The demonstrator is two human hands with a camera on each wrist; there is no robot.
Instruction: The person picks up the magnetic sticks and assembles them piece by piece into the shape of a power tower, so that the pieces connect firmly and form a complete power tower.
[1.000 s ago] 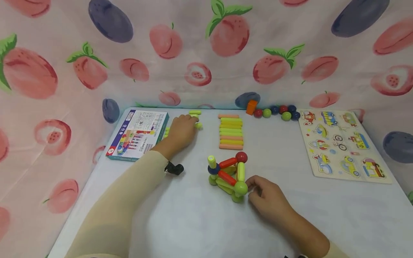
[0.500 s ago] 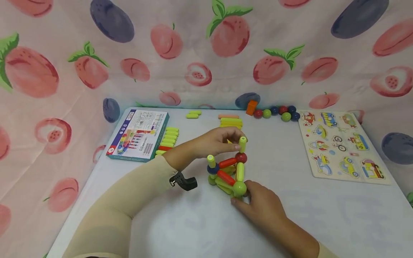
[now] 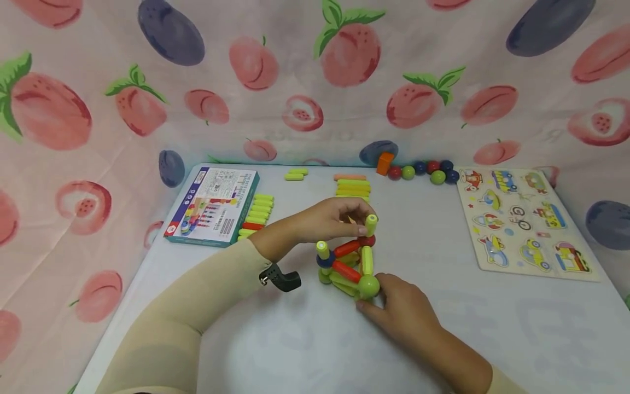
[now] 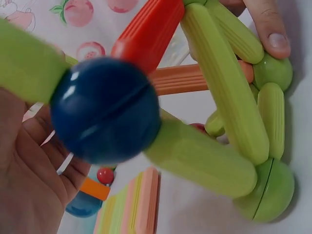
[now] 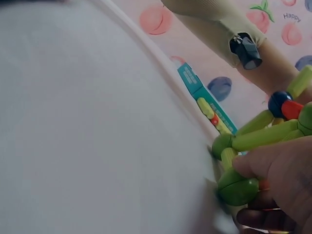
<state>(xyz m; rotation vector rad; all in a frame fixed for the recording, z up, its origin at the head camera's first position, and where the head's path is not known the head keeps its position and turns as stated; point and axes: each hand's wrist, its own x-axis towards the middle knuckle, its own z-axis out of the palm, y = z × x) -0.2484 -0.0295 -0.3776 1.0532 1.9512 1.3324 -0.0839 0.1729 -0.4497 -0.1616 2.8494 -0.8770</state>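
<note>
A small frame of rods and balls stands on the white table, with red rods (image 3: 346,271) on top, a blue ball (image 4: 105,109) at one upper corner and a green ball (image 3: 368,285) at another. My left hand (image 3: 325,220) pinches an upright yellow-green rod (image 3: 371,225) at the red ball (image 3: 367,241), the far upper corner. A second yellow-green rod (image 3: 322,250) stands up from the blue ball. Low on the near right side, my right hand (image 3: 406,309) holds the frame, its thumb at a bottom green ball (image 5: 239,189) in the right wrist view.
Behind the left hand lies a row of yellow and orange rods (image 3: 353,185), partly hidden. More rods (image 3: 261,207) lie beside the toy box (image 3: 211,205). Two rods (image 3: 295,175), an orange block (image 3: 385,163) and several balls (image 3: 437,177) sit at the back; a picture puzzle board (image 3: 526,224) is right.
The left hand has come from the loose rods at the back left to the frame, bringing a yellow-green rod onto the red ball. The right hand has closed in on the frame's lower corner.
</note>
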